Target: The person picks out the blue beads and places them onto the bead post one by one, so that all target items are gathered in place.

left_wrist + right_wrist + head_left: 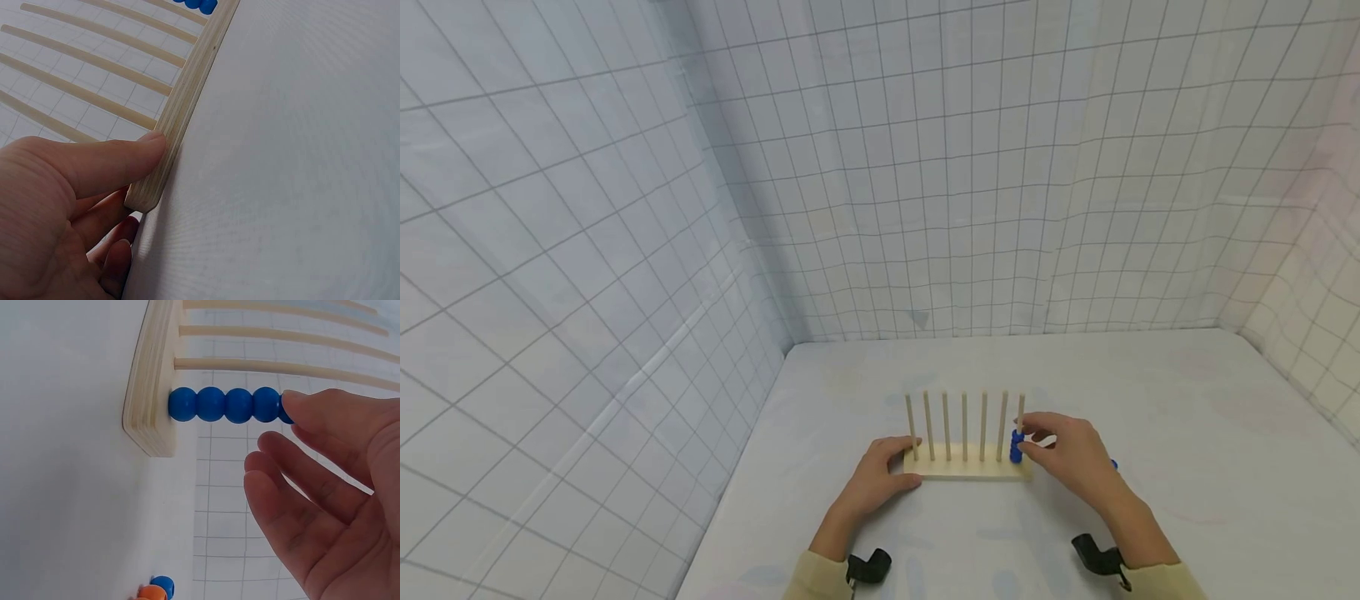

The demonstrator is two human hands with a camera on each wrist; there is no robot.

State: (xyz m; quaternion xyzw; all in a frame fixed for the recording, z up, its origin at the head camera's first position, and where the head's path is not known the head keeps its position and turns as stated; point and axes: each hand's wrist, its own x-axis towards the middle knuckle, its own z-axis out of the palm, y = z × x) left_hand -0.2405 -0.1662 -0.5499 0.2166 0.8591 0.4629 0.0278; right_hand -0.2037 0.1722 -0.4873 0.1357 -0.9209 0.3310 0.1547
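Note:
A pale wooden base with a row of upright pegs stands on the table. My left hand grips its left end, the thumb on the front edge and the other fingers behind, as the left wrist view shows. Blue beads, several of them, are stacked on the rightmost peg down to the base. My right hand pinches the topmost blue bead between thumb and index finger, mostly hidden by the thumb in the right wrist view. Its other fingers hang loosely curled beside the stack.
An orange bead and a loose blue bead lie on the white table, to the right of the base. Grid-patterned sheets hang behind the table and along its sides. The other pegs carry no beads.

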